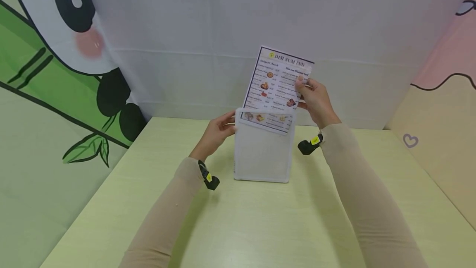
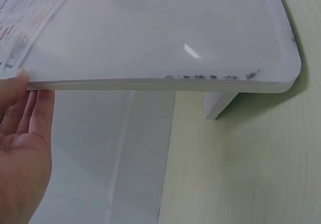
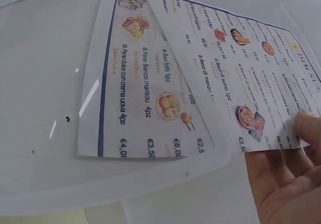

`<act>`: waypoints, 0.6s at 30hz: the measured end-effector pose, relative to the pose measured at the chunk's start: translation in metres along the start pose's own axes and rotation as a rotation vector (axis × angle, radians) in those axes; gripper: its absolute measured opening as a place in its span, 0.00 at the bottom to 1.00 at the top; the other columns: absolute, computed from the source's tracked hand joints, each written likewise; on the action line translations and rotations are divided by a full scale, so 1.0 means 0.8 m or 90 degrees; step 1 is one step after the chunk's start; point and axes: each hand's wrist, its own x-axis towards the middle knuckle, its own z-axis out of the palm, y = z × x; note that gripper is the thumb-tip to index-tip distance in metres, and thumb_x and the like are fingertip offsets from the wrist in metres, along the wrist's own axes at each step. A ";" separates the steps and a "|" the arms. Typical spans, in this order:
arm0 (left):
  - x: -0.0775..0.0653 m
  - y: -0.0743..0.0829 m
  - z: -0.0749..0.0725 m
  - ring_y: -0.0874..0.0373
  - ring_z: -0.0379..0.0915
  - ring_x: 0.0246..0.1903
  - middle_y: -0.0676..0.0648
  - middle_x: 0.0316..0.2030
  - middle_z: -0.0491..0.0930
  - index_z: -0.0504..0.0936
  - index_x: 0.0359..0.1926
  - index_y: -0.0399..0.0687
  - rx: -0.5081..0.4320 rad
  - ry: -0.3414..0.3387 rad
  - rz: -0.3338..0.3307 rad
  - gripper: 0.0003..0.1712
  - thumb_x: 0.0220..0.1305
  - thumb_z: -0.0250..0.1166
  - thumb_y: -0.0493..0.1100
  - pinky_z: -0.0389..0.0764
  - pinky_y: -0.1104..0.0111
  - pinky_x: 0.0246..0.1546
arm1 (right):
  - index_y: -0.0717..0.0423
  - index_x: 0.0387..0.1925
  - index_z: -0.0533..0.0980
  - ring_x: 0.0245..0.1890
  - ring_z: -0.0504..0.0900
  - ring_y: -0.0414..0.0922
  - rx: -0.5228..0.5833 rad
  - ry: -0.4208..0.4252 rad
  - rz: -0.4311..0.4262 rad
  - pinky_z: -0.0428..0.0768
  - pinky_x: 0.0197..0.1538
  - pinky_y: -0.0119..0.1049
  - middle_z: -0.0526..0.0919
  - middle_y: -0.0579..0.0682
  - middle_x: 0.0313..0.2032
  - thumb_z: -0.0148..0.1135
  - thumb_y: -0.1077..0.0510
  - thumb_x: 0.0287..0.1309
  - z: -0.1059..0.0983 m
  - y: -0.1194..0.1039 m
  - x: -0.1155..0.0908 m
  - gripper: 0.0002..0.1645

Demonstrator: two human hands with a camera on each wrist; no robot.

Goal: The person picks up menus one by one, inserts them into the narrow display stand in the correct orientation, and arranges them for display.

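Standing on the table is a white display holder [image 1: 262, 156] with a clear front. A printed "DIM SUM INN" menu sheet [image 1: 275, 77] rises tilted out of its top, with only the lower strip behind the clear front [image 3: 145, 83]. My right hand [image 1: 317, 102] pinches the sheet's right edge between thumb and fingers, above the holder. At the holder's upper left edge, my left hand [image 1: 215, 133] grips it, thumb in front and fingers behind in the left wrist view. Dark specks mark that side edge, and a short support leg [image 2: 218, 103] sticks out behind.
The pale wood-look table [image 1: 238, 222] runs back to a white cloth wall [image 1: 208, 32]. Painted cartoon panels flank it, green on the left [image 1: 33, 53] and pink and cream on the right [image 1: 439, 135]. Small black cameras [image 1: 308, 147] sit on both wrists.
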 end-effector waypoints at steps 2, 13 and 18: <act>0.000 0.000 0.000 0.49 0.72 0.60 0.43 0.64 0.71 0.63 0.71 0.52 -0.001 0.000 -0.001 0.34 0.67 0.59 0.34 0.76 0.60 0.60 | 0.48 0.61 0.72 0.43 0.81 0.43 -0.001 -0.001 0.000 0.80 0.48 0.36 0.81 0.48 0.50 0.56 0.45 0.64 0.001 0.001 0.000 0.26; 0.000 0.000 0.000 0.49 0.72 0.60 0.43 0.64 0.71 0.63 0.71 0.54 -0.004 0.001 -0.006 0.33 0.67 0.59 0.34 0.75 0.60 0.60 | 0.49 0.59 0.73 0.44 0.80 0.43 -0.007 -0.012 0.001 0.76 0.53 0.40 0.80 0.46 0.48 0.58 0.45 0.62 0.002 0.007 0.000 0.26; 0.001 -0.001 0.000 0.48 0.73 0.60 0.43 0.64 0.71 0.63 0.71 0.54 -0.006 0.003 -0.007 0.33 0.67 0.58 0.34 0.75 0.60 0.60 | 0.50 0.60 0.73 0.48 0.78 0.45 0.006 -0.023 -0.002 0.75 0.56 0.41 0.79 0.48 0.50 0.59 0.45 0.62 0.001 0.009 0.001 0.26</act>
